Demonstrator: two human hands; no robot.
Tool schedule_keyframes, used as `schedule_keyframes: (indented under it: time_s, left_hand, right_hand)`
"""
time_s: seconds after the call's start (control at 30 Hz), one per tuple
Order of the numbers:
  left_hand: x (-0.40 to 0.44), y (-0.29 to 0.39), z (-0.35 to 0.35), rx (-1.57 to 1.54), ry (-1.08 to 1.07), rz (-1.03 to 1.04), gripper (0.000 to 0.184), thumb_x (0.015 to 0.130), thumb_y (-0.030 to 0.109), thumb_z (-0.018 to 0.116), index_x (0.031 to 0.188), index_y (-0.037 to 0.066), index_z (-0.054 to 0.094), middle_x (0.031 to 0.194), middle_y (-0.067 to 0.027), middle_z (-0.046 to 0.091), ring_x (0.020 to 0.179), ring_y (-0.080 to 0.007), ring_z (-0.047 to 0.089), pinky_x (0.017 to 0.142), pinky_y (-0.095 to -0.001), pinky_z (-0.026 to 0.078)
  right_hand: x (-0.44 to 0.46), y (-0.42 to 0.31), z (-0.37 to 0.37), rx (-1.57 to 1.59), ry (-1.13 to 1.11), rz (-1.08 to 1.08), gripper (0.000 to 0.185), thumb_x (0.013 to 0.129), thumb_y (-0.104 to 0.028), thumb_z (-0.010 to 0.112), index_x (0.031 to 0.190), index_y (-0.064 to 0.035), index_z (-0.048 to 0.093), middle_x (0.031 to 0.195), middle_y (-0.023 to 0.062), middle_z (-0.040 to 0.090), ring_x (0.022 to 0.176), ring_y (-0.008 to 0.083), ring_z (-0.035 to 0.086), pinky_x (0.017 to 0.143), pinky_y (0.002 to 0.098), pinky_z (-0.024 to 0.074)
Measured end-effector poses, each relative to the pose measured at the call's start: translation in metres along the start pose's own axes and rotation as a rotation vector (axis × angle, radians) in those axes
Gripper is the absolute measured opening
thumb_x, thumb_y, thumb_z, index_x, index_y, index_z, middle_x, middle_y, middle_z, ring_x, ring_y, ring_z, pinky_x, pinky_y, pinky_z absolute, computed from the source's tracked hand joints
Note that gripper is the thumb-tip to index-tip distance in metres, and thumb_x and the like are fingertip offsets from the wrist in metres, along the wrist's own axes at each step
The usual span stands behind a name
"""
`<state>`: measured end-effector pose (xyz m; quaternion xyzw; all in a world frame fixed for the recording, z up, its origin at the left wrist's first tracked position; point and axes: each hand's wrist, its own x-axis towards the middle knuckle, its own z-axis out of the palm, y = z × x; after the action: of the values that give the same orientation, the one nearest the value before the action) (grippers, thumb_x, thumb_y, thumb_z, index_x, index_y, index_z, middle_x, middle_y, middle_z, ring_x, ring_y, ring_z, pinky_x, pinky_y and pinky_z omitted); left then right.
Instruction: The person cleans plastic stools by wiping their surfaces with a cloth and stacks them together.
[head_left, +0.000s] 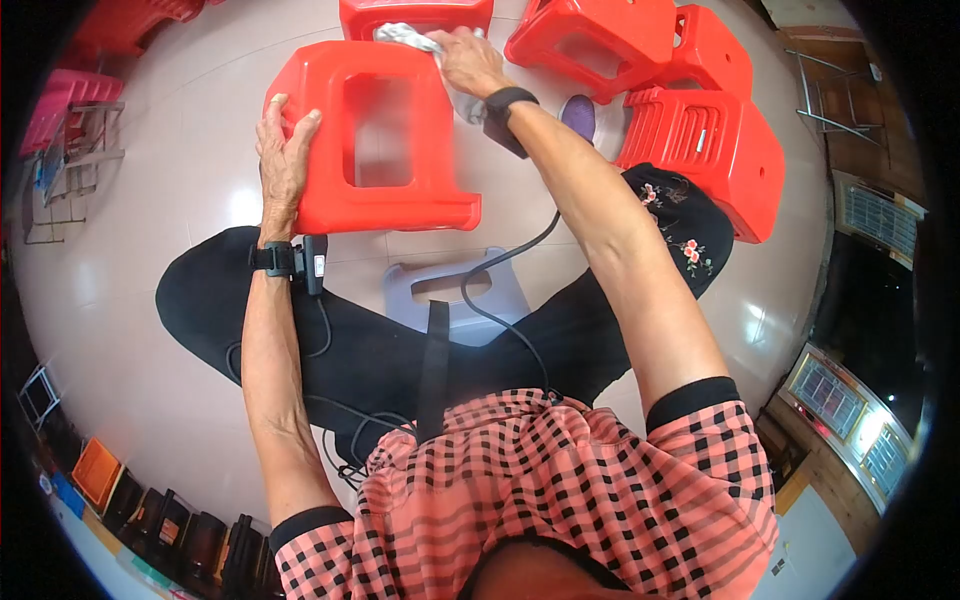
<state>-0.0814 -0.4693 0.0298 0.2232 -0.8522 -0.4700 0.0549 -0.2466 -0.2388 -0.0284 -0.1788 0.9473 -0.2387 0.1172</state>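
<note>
A red plastic stool (325,165) lies tipped over in front of me, with the rectangular opening in one side facing up. My left hand (285,155) grips its left edge, thumb and fingers apart around the plastic. At the far right corner of the stool, my right hand (468,62) is closed on a pale, crumpled cloth (405,37). Part of the cloth hangs below that hand, beside the stool's right side. The fingertips of my right hand are partly hidden by the cloth.
More red stools (600,45) stand ahead and to the right, including a stack (745,160) near my right knee. A low grey-blue stool (505,300) is between my legs. Black cables (470,285) run from both wrists. A pink stool (65,105) is at far left.
</note>
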Motion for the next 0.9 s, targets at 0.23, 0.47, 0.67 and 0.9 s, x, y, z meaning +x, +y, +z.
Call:
schedule_keyframes:
  time_s: [0.23, 0.47, 0.67, 0.9]
  left_hand:
    - [-0.003, 0.013, 0.004, 0.138, 0.02, 0.032, 0.072, 0.083, 0.05, 0.059, 0.138, 0.009, 0.039, 0.133, -0.0205, 0.04, 0.126, -0.0368, 0.035, 0.105, -0.0492, 0.027]
    - [-0.002, 0.006, 0.009, 0.129, 0.025, 0.04, 0.073, 0.083, 0.05, 0.059, 0.138, 0.008, 0.038, 0.135, -0.0214, 0.039, 0.126, -0.0421, 0.033, 0.105, -0.0542, 0.025]
    - [-0.005, 0.011, 0.007, 0.155, 0.041, 0.067, 0.07, 0.084, 0.048, 0.059, 0.137, 0.007, 0.038, 0.134, -0.022, 0.04, 0.126, -0.0381, 0.035, 0.106, -0.051, 0.022]
    - [-0.018, 0.016, -0.001, -0.086, -0.144, 0.106, 0.069, 0.087, 0.049, 0.055, 0.137, 0.005, 0.039, 0.134, -0.0213, 0.04, 0.126, -0.0361, 0.036, 0.106, -0.0459, 0.027]
  right_hand:
    - [-0.094, 0.045, 0.026, 0.043, -0.399, 0.034, 0.033, 0.083, -0.023, 0.053, 0.105, 0.0016, 0.055, 0.105, 0.03, 0.059, 0.099, 0.045, 0.057, 0.084, 0.0504, 0.0472]
    - [-0.193, -0.069, -0.032, 0.441, -0.131, -0.208, 0.051, 0.078, -0.016, 0.057, 0.124, 0.0016, 0.044, 0.119, 0.0272, 0.051, 0.112, 0.0415, 0.05, 0.096, 0.0453, 0.0407]
    - [-0.165, -0.107, 0.006, 0.492, -0.34, -0.052, 0.048, 0.08, -0.032, 0.061, 0.11, 0.0047, 0.055, 0.096, 0.0232, 0.061, 0.088, 0.0324, 0.061, 0.077, 0.0418, 0.0475]
    - [-0.145, -0.068, 0.002, 0.727, -0.63, 0.127, 0.055, 0.089, -0.049, 0.053, 0.093, 0.0047, 0.064, 0.078, 0.0153, 0.064, 0.074, 0.023, 0.063, 0.068, 0.0363, 0.0499]
